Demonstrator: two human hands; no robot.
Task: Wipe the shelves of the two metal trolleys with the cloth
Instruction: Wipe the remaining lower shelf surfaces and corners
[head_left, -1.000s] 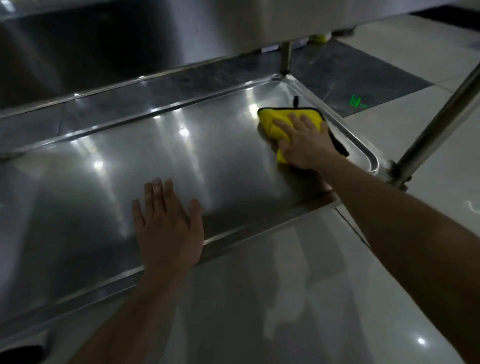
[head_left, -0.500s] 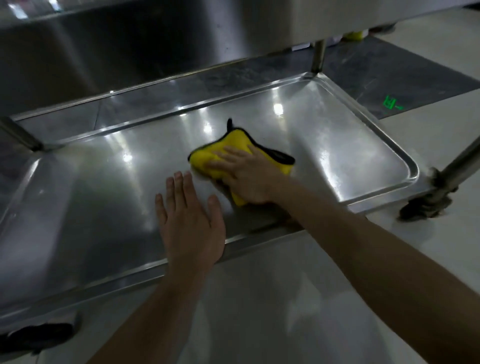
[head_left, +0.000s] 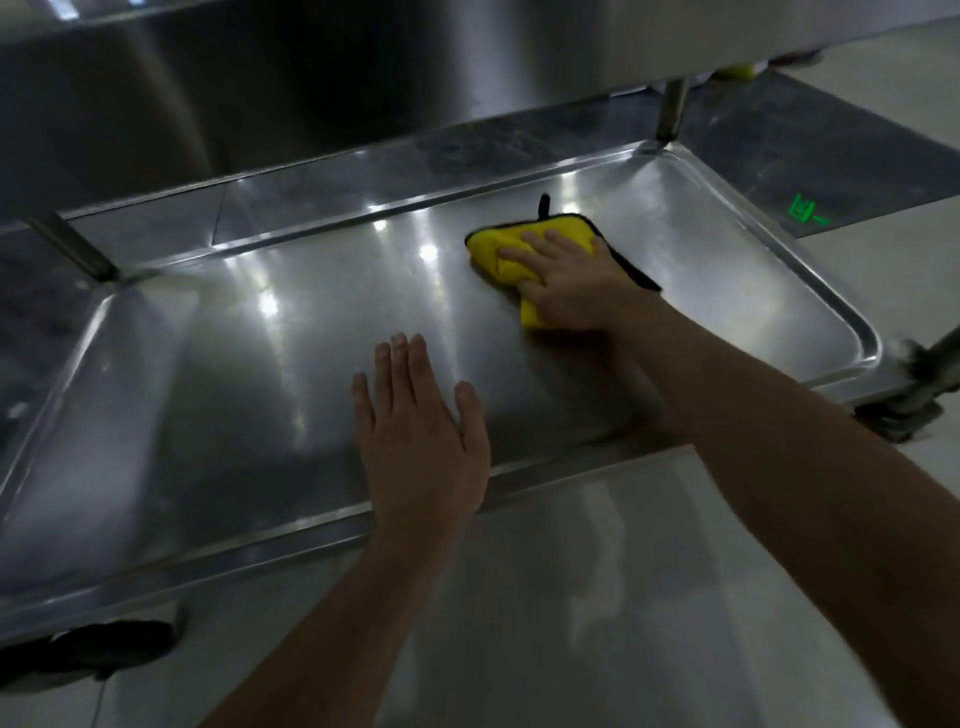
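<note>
Fingers (head_left: 524, 254) of the right hand (head_left: 571, 296) press flat on the yellow cloth (head_left: 496, 244), right of centre on the trolley's low shelf (head_left: 234, 395). The left hand (head_left: 421, 447) rests flat, fingers together, by the front rim. Wiping seems partway through, with the shelf's left half probably still to do.

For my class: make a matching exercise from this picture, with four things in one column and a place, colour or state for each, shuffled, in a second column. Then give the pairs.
1 left hand
2 right hand
3 cloth
4 green mark

a on the dark floor past the shelf
b flat on the shelf's near edge
c pressing the cloth
d yellow, black-edged

Pairs: 1-b, 2-c, 3-d, 4-a
</note>
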